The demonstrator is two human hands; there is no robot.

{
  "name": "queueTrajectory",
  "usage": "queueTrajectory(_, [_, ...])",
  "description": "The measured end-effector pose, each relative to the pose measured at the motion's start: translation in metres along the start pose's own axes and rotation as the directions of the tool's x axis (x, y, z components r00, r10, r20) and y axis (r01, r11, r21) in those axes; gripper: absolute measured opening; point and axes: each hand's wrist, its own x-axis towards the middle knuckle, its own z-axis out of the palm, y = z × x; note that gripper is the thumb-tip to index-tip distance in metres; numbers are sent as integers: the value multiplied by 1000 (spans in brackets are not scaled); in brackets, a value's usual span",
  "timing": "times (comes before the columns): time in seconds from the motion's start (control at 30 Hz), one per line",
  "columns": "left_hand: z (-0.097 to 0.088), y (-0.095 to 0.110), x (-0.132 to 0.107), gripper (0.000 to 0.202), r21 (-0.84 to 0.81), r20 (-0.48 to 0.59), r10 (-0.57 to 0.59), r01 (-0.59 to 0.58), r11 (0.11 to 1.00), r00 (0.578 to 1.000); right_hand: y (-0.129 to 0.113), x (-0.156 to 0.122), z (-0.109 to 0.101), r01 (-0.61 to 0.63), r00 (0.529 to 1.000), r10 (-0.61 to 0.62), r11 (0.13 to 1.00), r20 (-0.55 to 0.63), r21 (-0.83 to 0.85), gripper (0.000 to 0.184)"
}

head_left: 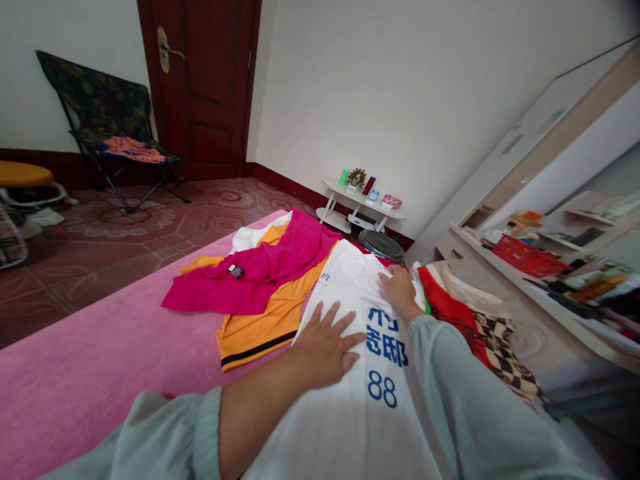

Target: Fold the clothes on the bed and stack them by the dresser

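Note:
A white shirt (350, 287) with blue characters and the number 88 lies spread on the pink bed cover (90, 360). My left hand (327, 343) rests flat on its left side, fingers spread. My right hand (397, 288) presses on the shirt's upper right part, fingers lying down on the cloth. Both arms wear pale green sleeves. An orange shirt (265, 320) with a dark stripe lies partly under the white one, and a magenta shirt (270, 267) lies over the orange one.
A red patterned cloth and a checkered cloth (490, 333) lie at the bed's right. A white dresser (540, 280) holds a red basket and clutter. A small white shelf table (360, 203), a folding chair (110, 127) and a dark red door (205, 87) stand beyond.

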Motion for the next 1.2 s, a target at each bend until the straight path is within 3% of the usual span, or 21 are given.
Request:
queueTrajectory(0.13, [2, 0, 0, 45, 5, 1, 45, -45, 999, 999, 5, -15, -12, -80, 973, 109, 986, 202, -149, 64])
queueTrajectory(0.2, [5, 0, 0, 45, 14, -13, 50, -50, 999, 999, 4, -18, -16, -46, 944, 113, 976, 310, -214, 56])
queueTrajectory(0.27, [6, -1, 0, 45, 18, -18, 56, -56, 998, 998, 2, -18, -19, 12, 941, 64, 975, 332, -220, 39])
queueTrajectory(0.33, [7, -2, 0, 45, 16, -18, 63, -62, 998, 998, 1, -18, -19, 31, 962, 29, 977, 273, -211, 28])
queueTrajectory(0.47, [5, -2, 0, 45, 7, -15, 77, -77, 997, 997, 6, -17, -16, -1, 998, 13, 976, 55, -218, 32])
queueTrajectory(0.63, [4, -2, 1, 45, -8, 6, 79, -79, 997, 997, 16, -19, -15, -44, 995, 25, 976, -92, -212, 32])
queueTrajectory(0.73, [5, -3, 0, 45, -5, -3, 81, -81, 997, 997, 12, -36, -25, 88, 971, -121, 983, -205, -164, 30])
queueTrajectory(0.8, [4, -2, 0, 44, 2, -23, 80, -80, 997, 997, 7, -57, -35, 224, 946, -252, 963, -203, -149, 22])
queueTrajectory(0.9, [1, 1, 0, 39, -8, -70, 97, -97, 995, 993, 5, -92, -49, 423, 899, -436, 889, -39, -178, 12])
queueTrajectory(0.97, [-2, 4, 2, 33, -37, -90, 117, -120, 992, 989, 8, -108, -54, 526, 849, -525, 823, 67, -217, 15])
queueTrajectory(1.03, [-5, 6, 3, 28, -70, -96, 130, -137, 988, 987, 12, -115, -52, 575, 817, -561, 776, 131, -261, 23])
queueTrajectory(1.2, [-7, 6, 3, 25, -117, -108, 151, -164, 980, 983, 9, -102, -42, 586, 807, -563, 722, 180, -369, 25])
